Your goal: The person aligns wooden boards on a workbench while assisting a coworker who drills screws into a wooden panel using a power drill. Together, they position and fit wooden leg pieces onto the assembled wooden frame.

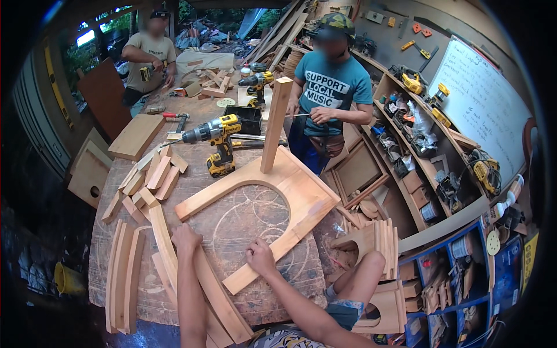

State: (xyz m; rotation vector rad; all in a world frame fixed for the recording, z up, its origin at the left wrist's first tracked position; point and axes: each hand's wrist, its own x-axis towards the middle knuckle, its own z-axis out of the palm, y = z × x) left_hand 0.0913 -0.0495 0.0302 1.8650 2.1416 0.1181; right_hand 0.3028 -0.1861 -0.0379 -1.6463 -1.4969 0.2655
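U-shaped wooden panel (307, 194) spreads ahead of right hand (261, 256), curled on its near arm. Left hand (187, 238) curled at curved slat's (216, 287) far end. Cannot tell whether either grips.

Left hand (187, 238) and right hand (261, 256) stretched forward, well apart.
The left forearm (192, 301) runs nearly straight up from the lower edge, back of the hand up, fingers (184, 229) bent; the right forearm (307, 304) slants in from the lower right, fingers curled inward. Both forearms are bare; how firmly either hand grips cannot be told.
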